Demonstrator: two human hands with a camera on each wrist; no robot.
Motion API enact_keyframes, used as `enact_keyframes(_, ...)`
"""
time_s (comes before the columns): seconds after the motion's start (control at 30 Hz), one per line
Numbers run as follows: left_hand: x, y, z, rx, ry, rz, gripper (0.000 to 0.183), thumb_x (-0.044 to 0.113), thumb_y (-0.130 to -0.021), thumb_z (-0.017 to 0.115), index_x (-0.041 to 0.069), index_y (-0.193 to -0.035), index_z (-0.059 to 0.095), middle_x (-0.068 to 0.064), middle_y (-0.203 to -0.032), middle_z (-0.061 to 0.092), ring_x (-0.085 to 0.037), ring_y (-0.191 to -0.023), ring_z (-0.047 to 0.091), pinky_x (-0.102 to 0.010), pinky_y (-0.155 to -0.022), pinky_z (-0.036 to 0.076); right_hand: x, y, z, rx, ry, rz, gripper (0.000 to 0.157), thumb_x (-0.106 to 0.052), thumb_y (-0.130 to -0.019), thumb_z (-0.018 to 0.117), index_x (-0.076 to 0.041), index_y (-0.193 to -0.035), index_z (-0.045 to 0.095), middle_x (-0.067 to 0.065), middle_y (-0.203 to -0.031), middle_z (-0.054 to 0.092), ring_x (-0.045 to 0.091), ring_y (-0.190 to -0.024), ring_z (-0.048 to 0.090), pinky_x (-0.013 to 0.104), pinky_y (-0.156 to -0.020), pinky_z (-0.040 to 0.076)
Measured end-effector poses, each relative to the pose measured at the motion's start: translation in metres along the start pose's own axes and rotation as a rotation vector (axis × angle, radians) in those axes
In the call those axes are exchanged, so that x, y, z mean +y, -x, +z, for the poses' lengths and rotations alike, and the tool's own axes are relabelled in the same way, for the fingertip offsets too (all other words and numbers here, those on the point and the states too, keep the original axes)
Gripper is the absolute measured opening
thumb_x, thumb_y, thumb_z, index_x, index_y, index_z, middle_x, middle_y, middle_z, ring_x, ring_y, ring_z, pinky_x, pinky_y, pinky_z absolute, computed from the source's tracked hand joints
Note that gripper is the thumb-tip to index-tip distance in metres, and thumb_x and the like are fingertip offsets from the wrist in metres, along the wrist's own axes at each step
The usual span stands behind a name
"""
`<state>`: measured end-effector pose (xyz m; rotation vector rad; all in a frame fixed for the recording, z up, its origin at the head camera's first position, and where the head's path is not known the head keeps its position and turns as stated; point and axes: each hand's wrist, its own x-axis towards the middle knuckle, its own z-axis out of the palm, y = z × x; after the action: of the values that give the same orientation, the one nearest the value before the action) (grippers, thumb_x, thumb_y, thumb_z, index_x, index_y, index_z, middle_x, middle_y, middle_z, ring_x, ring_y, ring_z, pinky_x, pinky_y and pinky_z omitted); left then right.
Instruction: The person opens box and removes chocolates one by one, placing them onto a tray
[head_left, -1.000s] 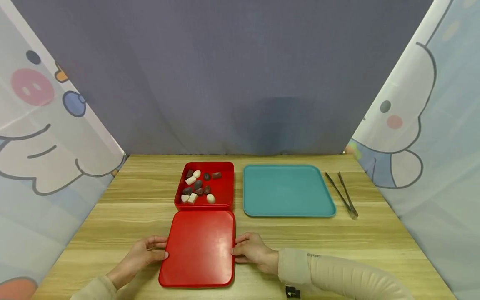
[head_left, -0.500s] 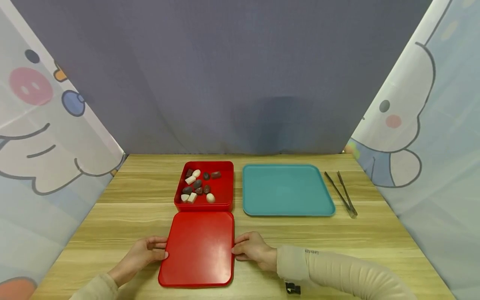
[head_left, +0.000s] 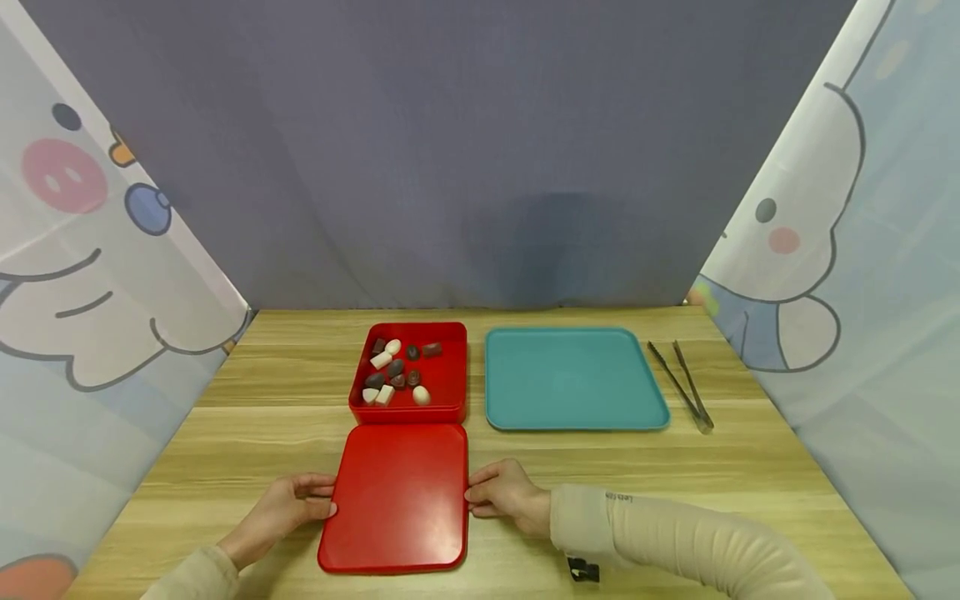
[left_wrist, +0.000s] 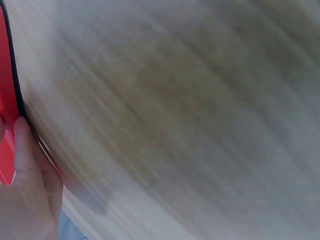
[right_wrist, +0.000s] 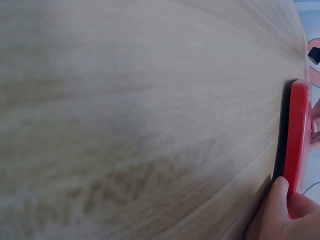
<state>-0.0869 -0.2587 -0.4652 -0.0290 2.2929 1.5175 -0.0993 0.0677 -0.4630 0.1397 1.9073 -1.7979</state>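
Observation:
A red square lid (head_left: pixel 393 500) with rounded corners lies flat in front of an open red box (head_left: pixel 450 375) of the same colour. My left hand (head_left: pixel 277 512) grips the lid's left edge, thumb on the rim and fingers along the side. At the opposite edge, my right hand (head_left: pixel 510 500) pinches the lid between thumb and fingers. Inside the box, several dark and white chocolates (head_left: pixel 395 367) are gathered mostly to the left. The left wrist view catches only a strip of the lid (left_wrist: pixel 5 75); the right wrist view has its side wall (right_wrist: pixel 297 130) beside my thumb.
A teal tray (head_left: pixel 576 379) lies to the right of the box with nothing on it. Farther right, metal tongs (head_left: pixel 702 422) rest with their arms spread. A grey curtain (head_left: pixel 480 167) hangs behind the wooden table (head_left: pixel 285 358), with printed curtains at both sides.

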Motion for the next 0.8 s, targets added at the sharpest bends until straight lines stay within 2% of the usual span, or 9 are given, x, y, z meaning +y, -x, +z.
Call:
enact_keyframes(0.4,0.0044,0.0032,0.0000,-0.012,-0.008,0.019,0.060,0.009,-0.079,0.070,-0.022,-0.123,0.042,-0.026,-0.113,0.058,-0.026,-0.096,0.063,-0.027,-0.074,0.054,-0.0048,0.0017,0.0006,0.002,0.034,-0.013,0.016,0.009,-0.078,0.063,0.013,-0.093,0.061,0.009,-0.076,0.065,0.010,-0.061,0.061,0.028,-0.064,0.057)
enact_keyframes(0.8,0.0043,0.0035,0.0024,0.024,-0.020,0.007,0.053,0.004,-0.077,0.071,-0.021,-0.117,0.047,-0.021,-0.106,0.062,-0.024,-0.092,0.064,-0.026,-0.073,0.054,-0.0042,0.0006,-0.0002,0.011,0.066,-0.029,0.016,0.010,-0.078,0.061,0.014,-0.093,0.061,0.010,-0.073,0.065,0.009,-0.059,0.061,0.028,-0.061,0.056)
